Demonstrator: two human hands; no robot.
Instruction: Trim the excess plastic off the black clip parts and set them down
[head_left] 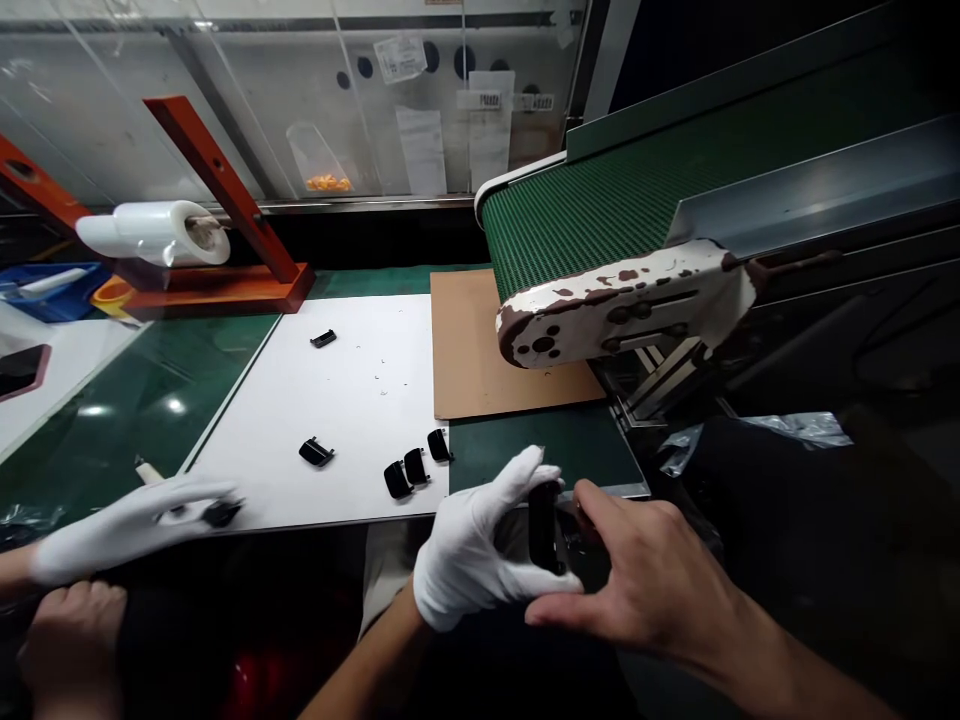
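My left hand (480, 545), in a white glove, grips a small black plastic part (543, 527) between thumb and fingers, its long side upright. My right hand (660, 570) is bare and close beside the part on its right. Its thumb and index finger are apart in a curve, with the thumb tip by the gloved thumb. On the white sheet (352, 390), several similar black parts lie loose; three of them, one a black part (397, 480), form a slanting row left of my gloved hand.
A co-worker's gloved hand (135, 525) holds another black piece (222, 513) at the left. A green conveyor belt (585, 220) overhangs a cardboard sheet (469, 345). An orange stand (225, 290) carries a plastic film roll (157, 233). Tiny dark scraps dot the white sheet.
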